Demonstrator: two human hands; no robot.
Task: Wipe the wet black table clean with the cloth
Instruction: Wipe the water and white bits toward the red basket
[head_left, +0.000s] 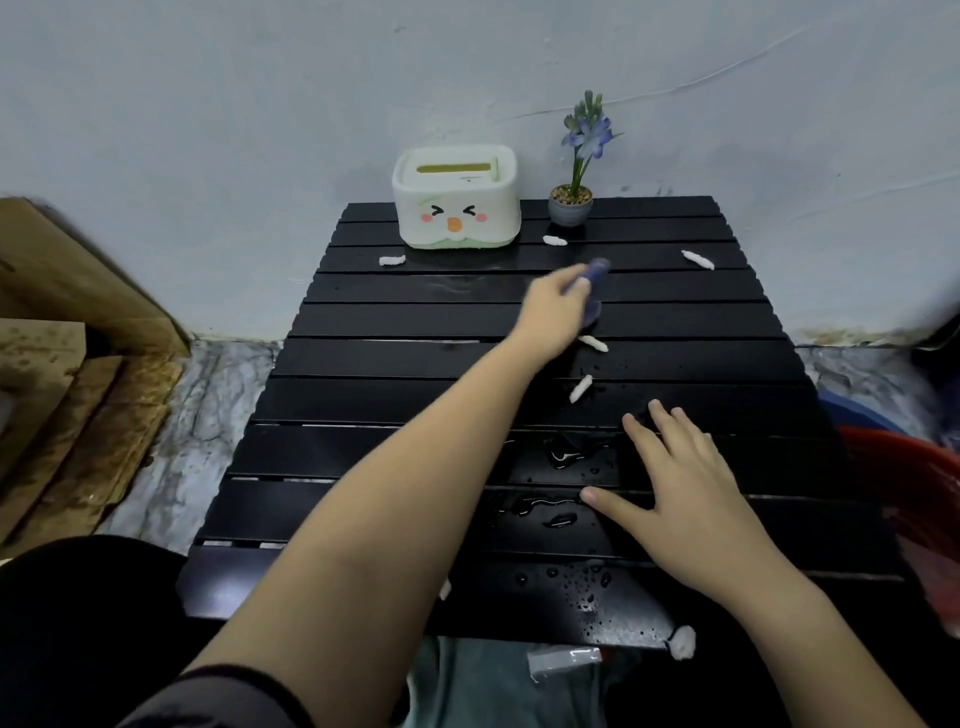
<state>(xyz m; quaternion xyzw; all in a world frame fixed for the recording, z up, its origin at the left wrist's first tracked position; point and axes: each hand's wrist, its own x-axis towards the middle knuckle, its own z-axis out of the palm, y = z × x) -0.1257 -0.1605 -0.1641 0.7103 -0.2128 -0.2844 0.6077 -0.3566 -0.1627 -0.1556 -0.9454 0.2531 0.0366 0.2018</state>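
Head view: left hand (553, 312) grips blurred blue object (594, 291) over table (395, 395).

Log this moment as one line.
left hand: holds blue cloth, blurred | right hand: flat on table | puddles: unwiped

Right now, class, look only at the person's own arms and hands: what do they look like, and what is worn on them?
Both forearms are bare, with no watch, ring, glove or bracelet visible. The left hand is motion-blurred. The left arm shows a dark sleeve pushed up near the elbow. The right hand has short nails; no sleeve shows on that arm.
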